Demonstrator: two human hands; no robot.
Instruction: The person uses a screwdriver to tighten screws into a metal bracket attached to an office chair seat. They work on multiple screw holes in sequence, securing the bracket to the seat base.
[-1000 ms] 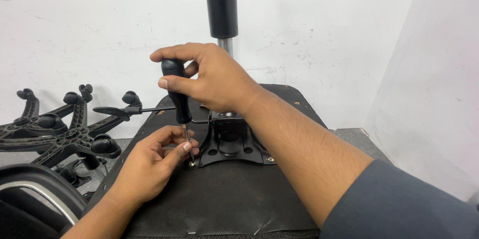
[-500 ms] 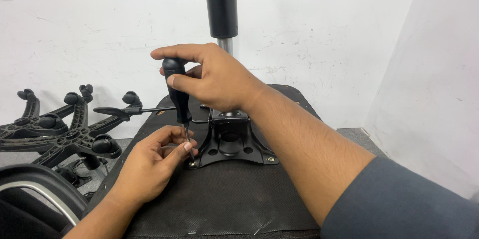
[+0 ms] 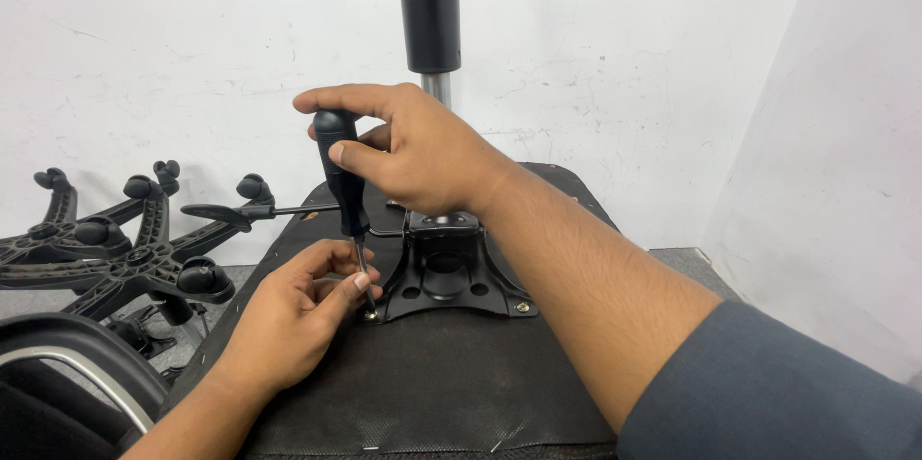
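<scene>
Black plastic fills the grip of the right hand [image 3: 423, 155], whose fingers are clamped around the handle of a screwdriver [image 3: 343, 181] held upright. Its thin metal shaft runs down to a screw [image 3: 369, 316] at the near left corner of a black metal mounting plate [image 3: 447, 278]. The left hand [image 3: 293, 311] has its grip pinched together on the lower shaft, thumb and fingertips closed just above the screw. The plate lies flat on the dark fabric underside of a chair seat [image 3: 432, 383], and another screw [image 3: 520, 306] sits in its near right corner. From the plate's middle a gas lift cylinder [image 3: 428, 9] rises straight up, black above and silver below. A black lever [image 3: 250, 213] sticks out to the left from beside the plate. Further left on the floor lies a black five-armed chair base [image 3: 115, 254] with castors, and a curved black armrest [image 3: 77, 359] shows at the lower left corner. A white wall [image 3: 624, 57] stands behind.
</scene>
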